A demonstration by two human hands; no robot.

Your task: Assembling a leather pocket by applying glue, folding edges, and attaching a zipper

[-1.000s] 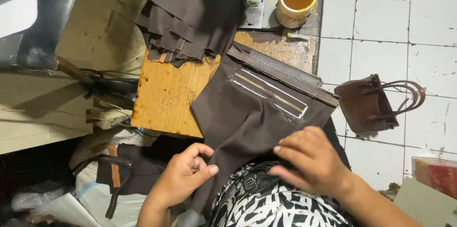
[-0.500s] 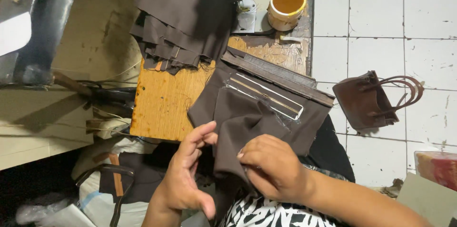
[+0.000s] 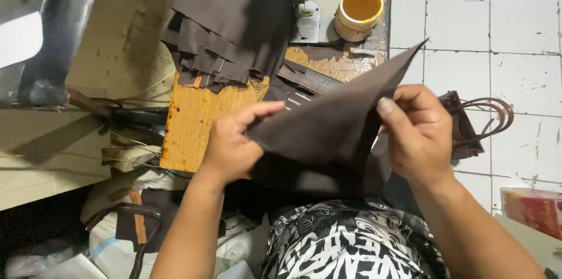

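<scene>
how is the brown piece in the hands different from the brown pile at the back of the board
The held brown piece is a single sheet lifted off the wooden board, pinched by the left hand and right hand; the stacked brown pieces lie untouched. The held brown piece is folded to a point; the stacked brown pieces fan out in layered edges. Both share the same dark brown colour.

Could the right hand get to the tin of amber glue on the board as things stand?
Probably not right away. The right hand is pinching the raised brown piece together with the left hand. The glue tin sits uncovered beyond the piece's upper tip, so once the piece is let go the path looks open.
</scene>
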